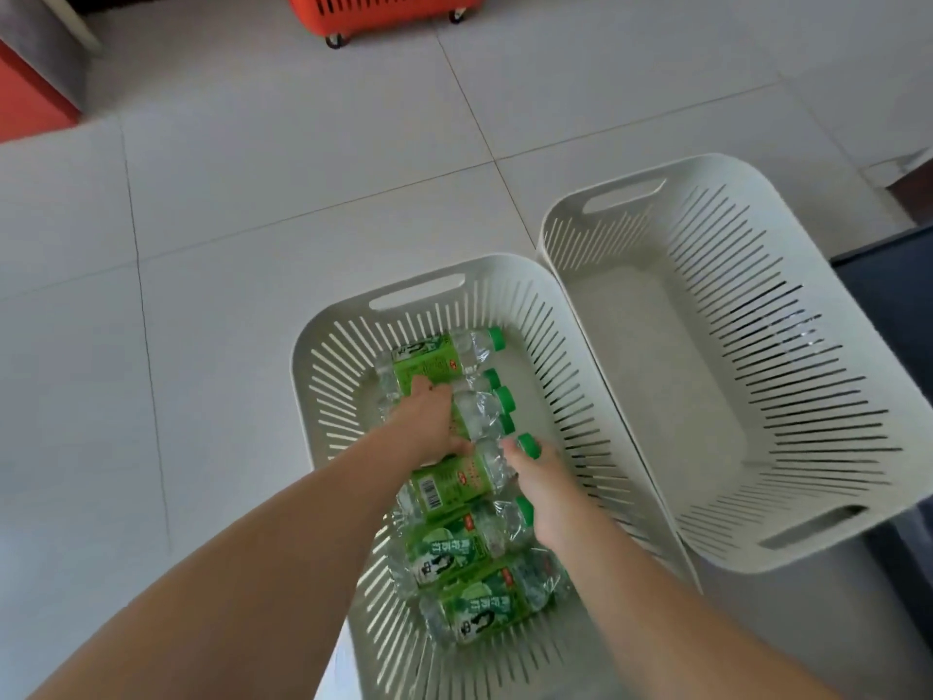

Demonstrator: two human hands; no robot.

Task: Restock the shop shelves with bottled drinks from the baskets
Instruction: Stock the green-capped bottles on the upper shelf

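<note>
Two bottles [484,411] mostly under left hand [426,419], grip unclear.

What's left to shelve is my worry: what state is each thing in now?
left basket: on the floor, holding bottles.
bottles: capped, lying on their sides in a row.
right basket: on the floor, no bottles visible inside.
left hand: grips a bottle mid-row.
right hand: curled round a bottle's neck.
orange basket: on wheels on the floor, partly out of view.
</note>
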